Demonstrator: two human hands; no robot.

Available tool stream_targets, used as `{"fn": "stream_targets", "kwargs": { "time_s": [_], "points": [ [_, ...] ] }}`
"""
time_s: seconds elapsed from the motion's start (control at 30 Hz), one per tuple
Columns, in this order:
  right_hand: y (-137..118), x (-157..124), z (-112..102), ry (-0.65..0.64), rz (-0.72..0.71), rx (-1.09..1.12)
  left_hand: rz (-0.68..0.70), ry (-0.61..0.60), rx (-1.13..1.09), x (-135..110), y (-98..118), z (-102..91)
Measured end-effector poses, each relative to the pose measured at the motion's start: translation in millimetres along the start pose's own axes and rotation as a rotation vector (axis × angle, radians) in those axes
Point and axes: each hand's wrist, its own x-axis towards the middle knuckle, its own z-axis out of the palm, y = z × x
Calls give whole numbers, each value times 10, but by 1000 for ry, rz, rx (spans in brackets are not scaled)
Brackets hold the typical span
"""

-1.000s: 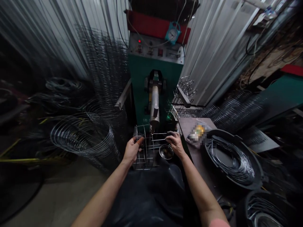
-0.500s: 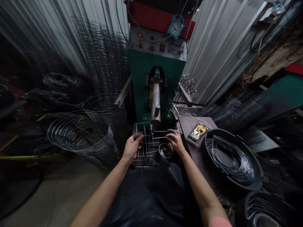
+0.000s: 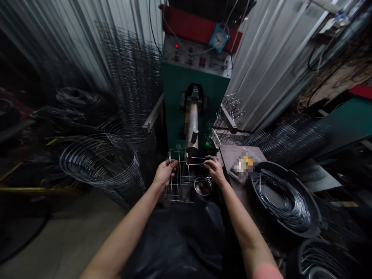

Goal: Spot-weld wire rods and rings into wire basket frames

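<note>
- The left hand [image 3: 164, 173] has its grip closed around the round end hoops of a wire cage [image 3: 177, 182].
- The right hand [image 3: 215, 170] has its grip closed on a straight wire rod [image 3: 196, 163], which runs across the top of the cage toward the left hand.
- The wire cage sits on its side in front of the person's lap, just below the tip of a thick metal welding arm [image 3: 192, 131]. That arm juts from a green welding machine [image 3: 188, 83], and its tip is right by the wire rod.
- A small steel bowl [image 3: 202, 186] holding dark bits sits just beside the cage, under the right hand.
- A dark apron [image 3: 177, 244] covers the person's lap.
- To the right, a counter [image 3: 229, 157] carries a blurred packet [image 3: 244, 164].
- Beside the counter, a black tub [image 3: 314, 221] holds coiled wire hoops.
- Finished wire racks [image 3: 229, 112] are piled behind the counter.
- A large roll of wire hoops [image 3: 101, 162] stands on the left, on the concrete floor [image 3: 64, 232].
</note>
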Motion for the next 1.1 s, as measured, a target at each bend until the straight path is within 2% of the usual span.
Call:
{"fn": "stream_targets", "kwargs": {
  "time_s": [0.43,0.7,0.8,0.9,0.97,1.03,1.1],
  "points": [
    [5,24,18,-13,52,21,-8,-40,19,103,44,2],
    [-152,-99,-6,-21,13,-5,-17,-45,18,-73,45,-105],
    [-303,-170,-54,46,38,-73,-23,-44,1,-159,27,-136],
    [-544,-407,-73,164,71,-130,-37,-44,-27,-292,-6,-203],
    [-748,-678,-31,166,94,-45,-66,-43,-50,-406,-32,-277],
    [-979,-992,51,48,146,139,-108,-44,-73,-522,-52,-361],
    [-1224,-1277,144,-169,204,347,-159,-52,-93,-620,-64,-437]
  ]
}}
